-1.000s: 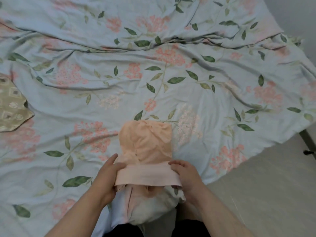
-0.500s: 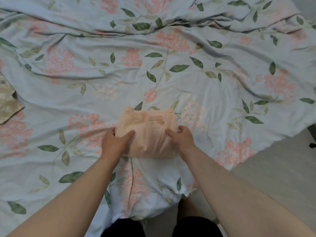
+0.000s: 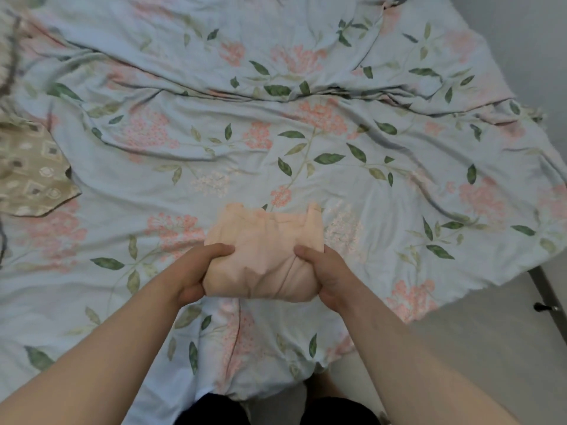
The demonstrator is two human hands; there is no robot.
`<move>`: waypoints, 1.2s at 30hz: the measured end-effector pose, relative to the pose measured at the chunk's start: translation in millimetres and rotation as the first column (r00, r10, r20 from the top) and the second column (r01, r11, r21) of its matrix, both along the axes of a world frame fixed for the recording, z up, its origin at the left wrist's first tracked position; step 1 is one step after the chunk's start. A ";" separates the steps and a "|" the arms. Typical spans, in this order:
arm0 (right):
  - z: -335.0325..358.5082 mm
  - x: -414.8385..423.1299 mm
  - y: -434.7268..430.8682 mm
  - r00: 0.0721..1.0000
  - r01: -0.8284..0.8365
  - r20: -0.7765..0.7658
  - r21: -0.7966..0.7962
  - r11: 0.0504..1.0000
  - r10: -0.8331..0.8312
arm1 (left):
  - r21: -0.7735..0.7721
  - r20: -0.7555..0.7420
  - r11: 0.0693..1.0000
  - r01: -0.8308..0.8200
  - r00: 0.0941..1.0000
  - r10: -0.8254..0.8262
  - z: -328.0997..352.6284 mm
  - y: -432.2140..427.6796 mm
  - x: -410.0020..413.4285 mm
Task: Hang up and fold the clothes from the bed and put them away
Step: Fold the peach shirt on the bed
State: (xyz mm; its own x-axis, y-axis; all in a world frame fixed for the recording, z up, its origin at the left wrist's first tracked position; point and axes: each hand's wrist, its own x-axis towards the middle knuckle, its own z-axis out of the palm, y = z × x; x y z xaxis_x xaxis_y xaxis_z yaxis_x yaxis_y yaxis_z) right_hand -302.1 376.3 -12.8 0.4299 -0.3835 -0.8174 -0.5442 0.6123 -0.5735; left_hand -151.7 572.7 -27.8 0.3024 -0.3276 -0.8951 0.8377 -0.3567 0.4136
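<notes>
Looking down onto a bed, the view is filled by a rumpled pale blue bedspread (image 3: 306, 154) printed with pink flower clusters and green leaves. Long creases run across it, and its near edge hangs over the side of the bed toward the person. A folded peach garment (image 3: 264, 237) sits over the near part of the bedspread, in the middle of the view.

Two bare forearms reach in from below. The left hand (image 3: 196, 268) has its grip closed round the garment's left side, and the right hand (image 3: 328, 271) has its grip closed round the right side. The cloth bunches into wrinkles between them.

At the far left, a beige cloth (image 3: 30, 173) with a pale geometric pattern lies on the bed. To the right, a light floor (image 3: 491, 348) shows beside the bed, with a small dark knob (image 3: 544, 308) near the edge. A plain pale wall (image 3: 521, 41) stands at the upper right.
</notes>
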 end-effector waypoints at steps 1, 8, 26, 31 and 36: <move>18.8 0.2 1.8 1.000 -0.009 0.014 -0.018 1.000 0.009 | -0.027 0.013 0.999 -0.027 1.000 0.027 17.8 5.3 -2.9; 162.6 10.3 22.0 0.986 -0.072 0.135 -0.161 0.984 0.094 | -0.203 0.167 0.954 -0.219 0.953 0.254 166.4 41.8 -21.6; 405.1 51.2 68.3 0.576 -0.485 0.489 -0.440 0.756 0.655 | -0.368 0.586 0.783 -0.502 0.529 0.614 428.8 114.4 -150.1; 443.7 34.9 95.4 0.372 -0.615 0.526 -0.477 0.628 0.764 | -0.450 0.584 0.541 -0.710 0.224 0.780 455.2 126.0 -217.0; 473.3 14.7 154.6 0.172 -0.690 0.553 -0.523 0.501 0.815 | -0.505 0.621 0.355 -0.787 -0.045 0.783 490.3 154.9 -280.8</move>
